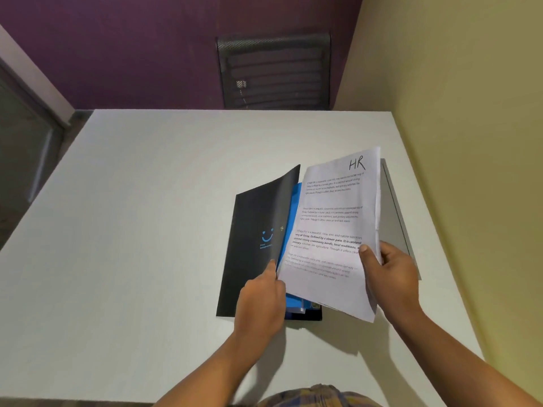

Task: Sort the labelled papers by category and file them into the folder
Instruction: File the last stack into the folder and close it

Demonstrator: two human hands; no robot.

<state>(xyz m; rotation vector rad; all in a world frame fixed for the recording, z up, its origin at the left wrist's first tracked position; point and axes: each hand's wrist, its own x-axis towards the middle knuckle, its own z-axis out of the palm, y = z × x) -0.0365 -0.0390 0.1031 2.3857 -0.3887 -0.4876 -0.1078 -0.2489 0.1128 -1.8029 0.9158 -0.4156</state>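
Note:
A black folder (254, 245) with a blue smiley print lies on the white table (132, 230), its cover lifted partway. My left hand (263, 298) holds the cover's lower edge up, showing blue inner pockets (289, 227). My right hand (392, 274) grips a stack of printed papers (335, 230) at its right edge, thumb on top. The top sheet is marked "HR" by hand. The stack hangs tilted over the open folder. A grey sheet or folder back (396, 218) shows behind the papers.
A dark mesh chair back (274, 70) stands beyond the table's far edge against a purple wall. A yellow-green wall (470, 142) runs close along the table's right edge. The table's left half shows bare white surface.

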